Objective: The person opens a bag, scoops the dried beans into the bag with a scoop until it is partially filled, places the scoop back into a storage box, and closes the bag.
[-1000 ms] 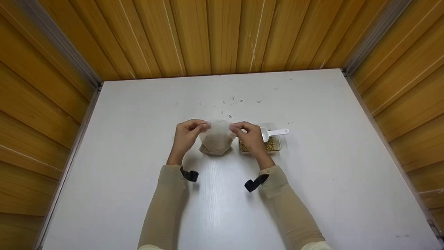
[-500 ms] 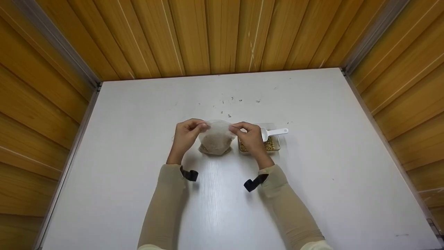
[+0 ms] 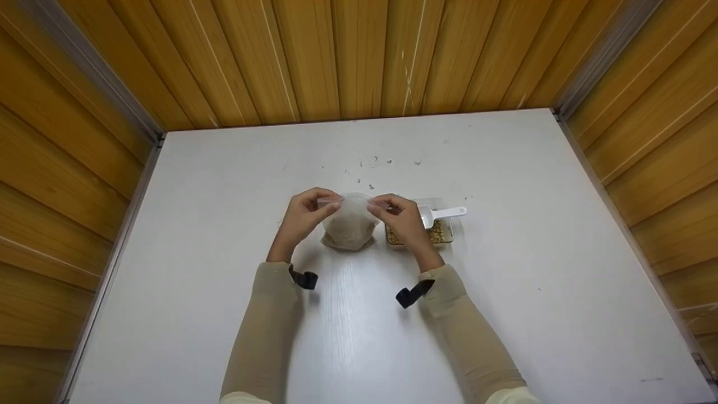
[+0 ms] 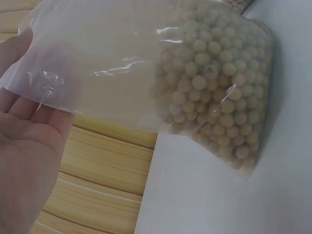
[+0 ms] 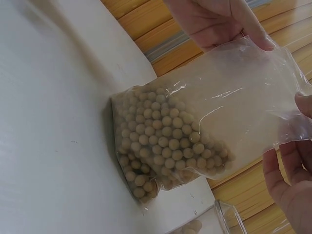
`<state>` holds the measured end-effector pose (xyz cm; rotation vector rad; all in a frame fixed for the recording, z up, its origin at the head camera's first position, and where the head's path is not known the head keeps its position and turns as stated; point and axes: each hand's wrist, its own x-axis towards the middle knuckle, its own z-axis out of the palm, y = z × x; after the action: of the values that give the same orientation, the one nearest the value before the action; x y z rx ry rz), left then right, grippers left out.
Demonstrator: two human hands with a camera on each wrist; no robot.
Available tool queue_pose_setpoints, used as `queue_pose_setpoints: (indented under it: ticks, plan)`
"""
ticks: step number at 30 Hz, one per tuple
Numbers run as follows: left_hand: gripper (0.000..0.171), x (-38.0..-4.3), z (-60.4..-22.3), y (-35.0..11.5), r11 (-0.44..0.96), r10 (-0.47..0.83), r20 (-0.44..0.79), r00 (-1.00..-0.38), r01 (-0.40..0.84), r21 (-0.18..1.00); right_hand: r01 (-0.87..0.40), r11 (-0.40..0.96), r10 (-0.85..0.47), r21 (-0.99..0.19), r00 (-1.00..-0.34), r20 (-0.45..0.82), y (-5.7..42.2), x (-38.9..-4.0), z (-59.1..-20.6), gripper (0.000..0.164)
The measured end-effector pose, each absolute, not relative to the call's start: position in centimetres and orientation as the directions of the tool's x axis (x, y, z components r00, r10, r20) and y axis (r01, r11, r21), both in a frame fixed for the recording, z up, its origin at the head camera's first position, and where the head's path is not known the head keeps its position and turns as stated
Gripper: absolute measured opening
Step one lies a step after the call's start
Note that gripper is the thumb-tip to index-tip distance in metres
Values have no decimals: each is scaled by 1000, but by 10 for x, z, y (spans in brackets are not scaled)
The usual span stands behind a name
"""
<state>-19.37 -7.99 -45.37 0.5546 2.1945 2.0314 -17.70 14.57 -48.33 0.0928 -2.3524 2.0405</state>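
Observation:
A clear plastic bag (image 3: 350,221) stands upright on the table, its lower part filled with round beige soybeans (image 5: 165,131). My left hand (image 3: 303,216) pinches the left side of the bag's top edge between thumb and fingers. At the opposite side of that edge, my right hand (image 3: 403,217) pinches the film in the same way. Above the soybeans the bag is upright and slack, as the right wrist view shows. Fingertips behind the film appear only faintly in the left wrist view.
Right of the bag sits a clear rectangular container (image 3: 449,238) of soybeans, partly hidden by my right hand. A white scoop (image 3: 449,213) lies across it. Small dark specks mark the white table (image 3: 224,168) farther back. Wood-look panels (image 3: 359,62) enclose it.
My left hand has shifted slightly up and to the right along the bag's top edge, and the right fingertips have moved slightly inward and up. The container and scoop stay put.

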Motion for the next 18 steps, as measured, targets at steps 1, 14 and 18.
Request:
queue_pose_setpoints:
  ticks: [1,14,18]
  plan:
    - [18,-194,-454,-79,50,331,162,-930,188,981,-60,143,-27,-988,-998,56,145,-177,-483,27]
    - [14,-195,-457,-73,130,252,195,-948,233,964,-99,165,35,-981,-994,106,143,-179,-486,20]
    - [13,-194,-455,-71,161,232,223,-947,263,951,-123,140,36,-983,-991,129,142,-179,-486,17]
